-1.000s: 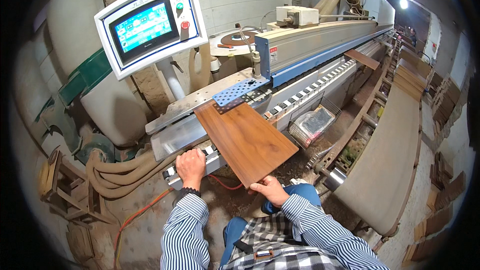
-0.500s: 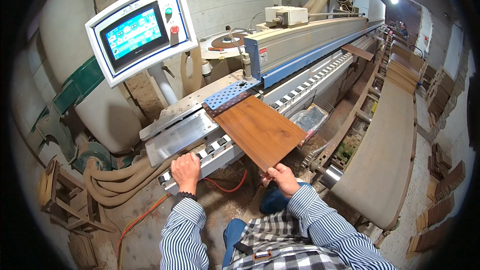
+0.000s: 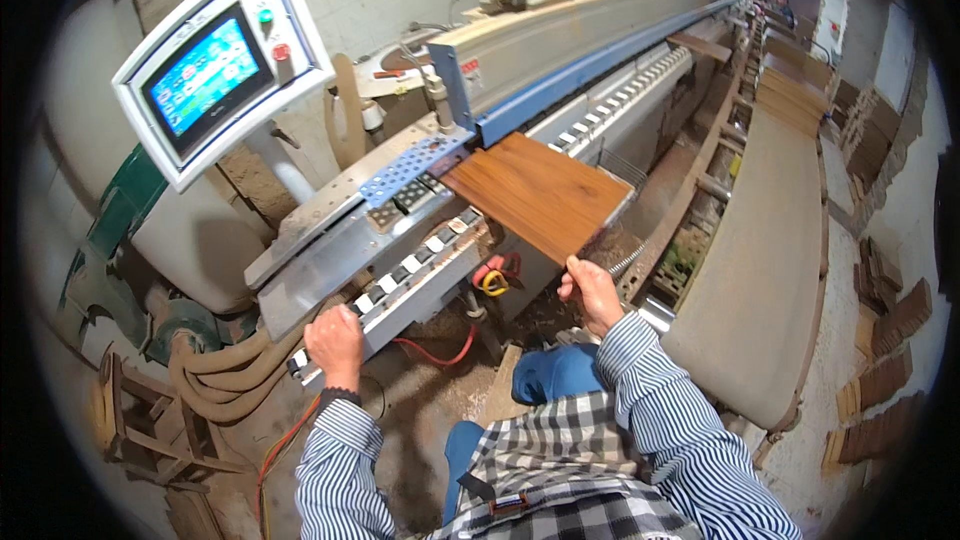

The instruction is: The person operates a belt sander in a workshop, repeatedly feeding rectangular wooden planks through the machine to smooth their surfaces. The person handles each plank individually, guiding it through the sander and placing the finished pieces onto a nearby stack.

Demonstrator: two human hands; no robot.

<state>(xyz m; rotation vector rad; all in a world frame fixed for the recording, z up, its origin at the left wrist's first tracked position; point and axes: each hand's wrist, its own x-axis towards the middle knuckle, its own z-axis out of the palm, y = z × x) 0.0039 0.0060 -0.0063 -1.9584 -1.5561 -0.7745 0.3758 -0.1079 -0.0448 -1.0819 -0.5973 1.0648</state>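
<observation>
A reddish-brown wooden board (image 3: 545, 195) lies flat with its left end under the edge of the long machine and the rest jutting out over its near side. At the board's near corner, my right hand (image 3: 592, 296) is closed, thumb and forefinger on the edge. My left hand (image 3: 335, 342) is curled over the near end of the machine's roller rail (image 3: 405, 280), the fingertips hidden from view. A blue perforated plate (image 3: 412, 168) sits just left of the board, above a bare metal bed (image 3: 335, 280).
A tilted control panel (image 3: 220, 65) with a lit screen stands at left. To the right runs a grey conveyor belt (image 3: 750, 280), with stacked boards (image 3: 795, 85) at its far part. Ribbed hoses (image 3: 225, 370) and an orange-red cable (image 3: 285, 445) lie on the floor.
The board has slid along the machine, away from me, past the blue perforated plate. My right hand has followed at its corner. My left hand stays on the rail while the view has shifted.
</observation>
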